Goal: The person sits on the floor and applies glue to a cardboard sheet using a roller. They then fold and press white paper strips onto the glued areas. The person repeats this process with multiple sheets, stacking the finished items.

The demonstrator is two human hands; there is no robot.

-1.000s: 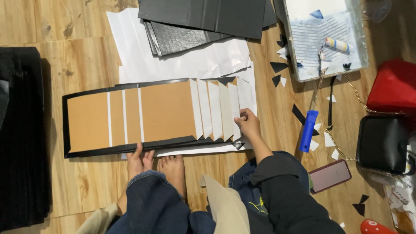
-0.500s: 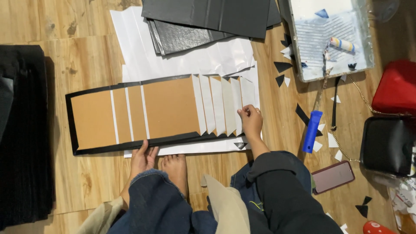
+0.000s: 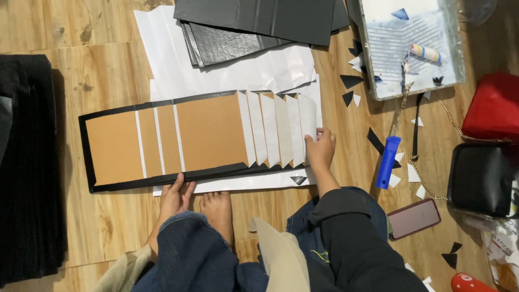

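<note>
The right hand (image 3: 320, 151) lies flat, fingers loosely spread and closed on nothing, its fingertips pressing the right end of a long black-edged panel (image 3: 167, 140), where white strips (image 3: 278, 132) overlap like a fan. The left hand (image 3: 174, 196) is also flat and ungripping; its fingertips rest on the panel's near black edge, with a bare foot (image 3: 217, 208) just beside that hand.

The panel stretches leftward from the right fingers, its brown card sections parted by thin white gaps. Under it lies white paper (image 3: 227, 70), which shows beyond the right fingertips and along the near edge. Just below the right fingers a small black triangle (image 3: 298, 179) sits on that paper.

Right of the right hand lies a roller with a blue handle (image 3: 388, 159), its head resting in a tray (image 3: 413, 48) further out. Black sheets (image 3: 254, 21) are stacked beyond the panel. A phone (image 3: 413, 218) lies near the right forearm, with a black bag (image 3: 478, 178) and a red bag (image 3: 494, 105) beyond. Far left of the left fingers is a black stack (image 3: 27, 162).
</note>
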